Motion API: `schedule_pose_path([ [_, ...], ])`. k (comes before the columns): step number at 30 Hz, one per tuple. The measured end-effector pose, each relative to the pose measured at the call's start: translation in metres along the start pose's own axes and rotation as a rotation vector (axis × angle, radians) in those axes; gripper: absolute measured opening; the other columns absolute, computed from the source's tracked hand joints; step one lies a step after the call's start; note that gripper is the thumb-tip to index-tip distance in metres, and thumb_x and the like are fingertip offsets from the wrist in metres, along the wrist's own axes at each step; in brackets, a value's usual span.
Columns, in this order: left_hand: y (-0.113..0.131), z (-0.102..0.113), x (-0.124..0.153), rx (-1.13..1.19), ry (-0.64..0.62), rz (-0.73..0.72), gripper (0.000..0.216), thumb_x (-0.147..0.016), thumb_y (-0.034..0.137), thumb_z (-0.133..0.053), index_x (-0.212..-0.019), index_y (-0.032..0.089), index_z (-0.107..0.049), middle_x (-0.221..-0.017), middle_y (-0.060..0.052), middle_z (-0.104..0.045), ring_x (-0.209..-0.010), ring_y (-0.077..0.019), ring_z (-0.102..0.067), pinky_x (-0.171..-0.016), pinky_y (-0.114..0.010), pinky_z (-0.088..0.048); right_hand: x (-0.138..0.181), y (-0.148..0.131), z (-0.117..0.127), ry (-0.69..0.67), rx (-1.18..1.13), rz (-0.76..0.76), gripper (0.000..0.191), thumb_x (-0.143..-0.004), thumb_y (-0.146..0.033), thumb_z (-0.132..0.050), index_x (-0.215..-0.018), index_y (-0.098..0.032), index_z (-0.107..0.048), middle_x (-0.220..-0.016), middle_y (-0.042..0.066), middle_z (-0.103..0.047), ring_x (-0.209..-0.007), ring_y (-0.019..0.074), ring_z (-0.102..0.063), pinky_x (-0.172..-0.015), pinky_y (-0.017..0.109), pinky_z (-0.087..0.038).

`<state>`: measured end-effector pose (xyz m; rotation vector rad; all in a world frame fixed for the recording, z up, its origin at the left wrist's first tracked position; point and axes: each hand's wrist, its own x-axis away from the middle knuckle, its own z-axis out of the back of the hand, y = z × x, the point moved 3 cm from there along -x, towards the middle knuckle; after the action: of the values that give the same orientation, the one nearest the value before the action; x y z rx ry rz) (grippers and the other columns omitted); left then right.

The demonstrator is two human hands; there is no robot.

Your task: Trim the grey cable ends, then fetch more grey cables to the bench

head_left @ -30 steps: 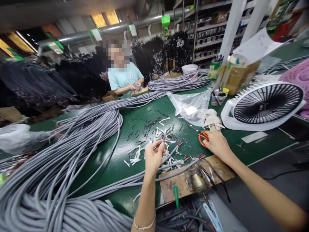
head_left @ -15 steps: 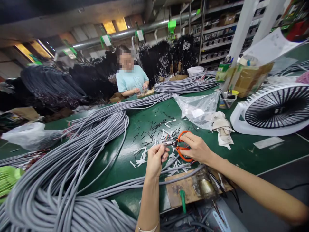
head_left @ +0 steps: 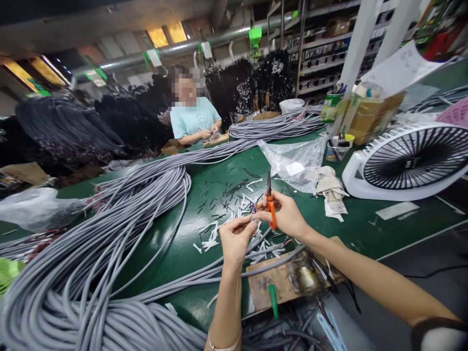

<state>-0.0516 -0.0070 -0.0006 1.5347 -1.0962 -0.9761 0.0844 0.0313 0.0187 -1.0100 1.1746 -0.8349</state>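
Scissors with orange handles and dark metal blades (head_left: 271, 205) stand tip-up in the person's right hand (head_left: 288, 217), tucked among the fingers with the blades pointing away from the work. From where I stand, the step in hand looks like close finger work on a grey cable end with thin coloured wires (head_left: 255, 208), which sits between the two hands above the green tabletop (head_left: 358, 239). The left hand (head_left: 235, 241) has thumb and forefinger closed on it in a tight pinch that hides most of it. The right thumb and forefinger come in from the other side, nearly shut, their tips right beside the left ones; whether they grip a wire, I cannot tell. White strip-like scraps (head_left: 210, 241) and short black pieces (head_left: 234, 190) lie strewn around and beyond the hands, and a brown wooden board (head_left: 261, 290) lies nearer the person. As I judge it, the next move calls for a steady left pinch while the right fingertips sort the wires; any cut would first need the blades swung round.
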Motion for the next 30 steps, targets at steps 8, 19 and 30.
schedule_pose_path([
  [8,-0.002,-0.002,0.000,-0.024,0.070,-0.027,0.034,-0.055,0.027,-0.074,-0.084,0.011,-0.067,-0.050,0.004,-0.054,-0.043,-0.0056,-0.047,-0.042,-0.016,-0.038,0.000,-0.002,-0.006,0.124,-0.014,-0.003,0.025,-0.061,-0.029,-0.069,-0.065,-0.016,-0.048,-0.060,-0.002,-0.053,-0.055,0.0093,-0.049,-0.052,0.021,-0.040],
  [19,-0.005,-0.008,0.000,0.290,0.112,0.135,0.036,-0.053,0.040,-0.076,-0.073,0.012,-0.067,-0.047,0.004,-0.048,-0.037,-0.0028,-0.039,-0.033,-0.014,-0.019,0.005,0.011,-0.022,0.077,-0.353,-0.157,0.031,-0.051,-0.020,-0.075,-0.065,-0.016,-0.048,-0.060,-0.006,-0.049,-0.055,0.0056,-0.045,-0.054,0.018,-0.038],
  [30,0.006,0.000,0.000,0.275,-0.130,-0.107,0.025,-0.059,0.019,-0.074,-0.076,0.018,-0.056,-0.067,0.003,-0.052,-0.053,-0.0048,-0.048,-0.045,-0.014,-0.036,0.001,0.009,-0.009,-0.046,-0.172,-0.215,0.033,-0.061,-0.038,-0.069,-0.063,-0.017,-0.043,-0.054,-0.006,-0.044,-0.048,0.0071,-0.040,-0.048,0.021,-0.033],
])
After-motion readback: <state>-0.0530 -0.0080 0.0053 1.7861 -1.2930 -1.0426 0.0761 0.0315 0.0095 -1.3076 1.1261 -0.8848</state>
